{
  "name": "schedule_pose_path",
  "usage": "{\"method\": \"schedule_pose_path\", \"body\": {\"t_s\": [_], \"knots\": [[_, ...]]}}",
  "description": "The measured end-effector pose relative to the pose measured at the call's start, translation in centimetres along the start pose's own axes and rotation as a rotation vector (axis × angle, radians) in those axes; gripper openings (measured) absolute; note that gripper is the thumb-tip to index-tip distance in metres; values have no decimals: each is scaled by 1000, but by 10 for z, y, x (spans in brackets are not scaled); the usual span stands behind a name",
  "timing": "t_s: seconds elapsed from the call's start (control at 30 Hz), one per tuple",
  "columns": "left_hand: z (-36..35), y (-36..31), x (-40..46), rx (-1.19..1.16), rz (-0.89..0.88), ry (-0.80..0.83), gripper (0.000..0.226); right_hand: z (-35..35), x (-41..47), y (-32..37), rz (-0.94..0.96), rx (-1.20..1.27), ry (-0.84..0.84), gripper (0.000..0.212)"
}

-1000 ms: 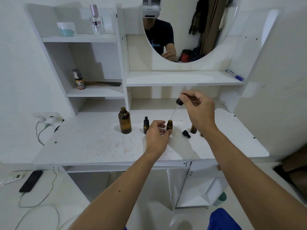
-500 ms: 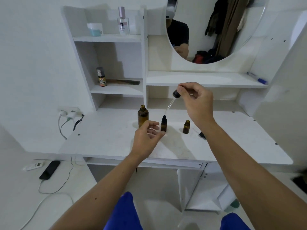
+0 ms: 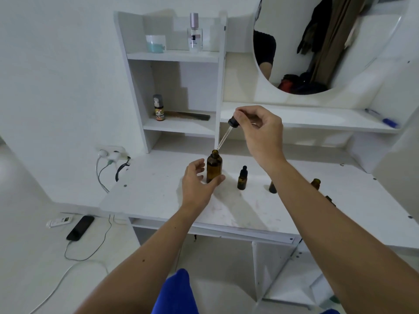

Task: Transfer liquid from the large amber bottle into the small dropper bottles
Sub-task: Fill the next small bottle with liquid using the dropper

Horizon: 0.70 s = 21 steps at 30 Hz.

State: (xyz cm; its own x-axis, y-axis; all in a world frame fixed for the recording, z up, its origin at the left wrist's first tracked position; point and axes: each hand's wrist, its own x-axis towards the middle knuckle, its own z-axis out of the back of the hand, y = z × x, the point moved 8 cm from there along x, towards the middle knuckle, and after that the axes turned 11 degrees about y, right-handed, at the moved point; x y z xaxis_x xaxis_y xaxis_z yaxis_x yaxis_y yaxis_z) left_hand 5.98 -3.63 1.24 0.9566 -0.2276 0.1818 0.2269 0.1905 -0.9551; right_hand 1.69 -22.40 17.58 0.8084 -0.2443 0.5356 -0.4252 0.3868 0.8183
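Amber glass, stiff and breakable: I am curling my left hand (image 3: 196, 184) round the large amber bottle (image 3: 214, 166), thumb touching low. My right hand (image 3: 260, 134) is pinching the dropper (image 3: 226, 134), tip at its mouth. Right of that bottle I am counting three small dropper bottles: capped (image 3: 242, 178), two (image 3: 272, 187) (image 3: 315, 183) part-hidden.

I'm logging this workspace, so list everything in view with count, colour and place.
large amber bottle: 1, amber, open, desk centre
capped dropper bottle: 1, amber, black cap, right of it
open small bottles: 2, amber, further right, partly behind forearm
dropper: 1, black bulb, clear tube, tip over large bottle's mouth
desk: 1, white
perfume bottle: 1, clear, top shelf
jar: 1, white-teal, top shelf
comb: 1, dark, middle shelf
pen: 1, blue, right shelf
phone: 1, black, floor
left hand: beside large bottle
right hand: grip pinches dropper
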Motion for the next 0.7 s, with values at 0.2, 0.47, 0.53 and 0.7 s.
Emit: {"method": "schedule_pose_path", "body": {"t_s": [0.2,0.47,0.53,0.7], "knots": [[-4,1,4,-91,-2,35,60,-9,6,-8,-7,8,19,13],[-4,4,9,-71,-1,9,52,-28,6,-5,20,-46,91,8],[-4,4,9,-71,-1,9,52,-32,4,-6,29,-84,117,7],[-5,3,9,-77,14,14,51,-47,-3,-17,-2,-142,211,9]]}}
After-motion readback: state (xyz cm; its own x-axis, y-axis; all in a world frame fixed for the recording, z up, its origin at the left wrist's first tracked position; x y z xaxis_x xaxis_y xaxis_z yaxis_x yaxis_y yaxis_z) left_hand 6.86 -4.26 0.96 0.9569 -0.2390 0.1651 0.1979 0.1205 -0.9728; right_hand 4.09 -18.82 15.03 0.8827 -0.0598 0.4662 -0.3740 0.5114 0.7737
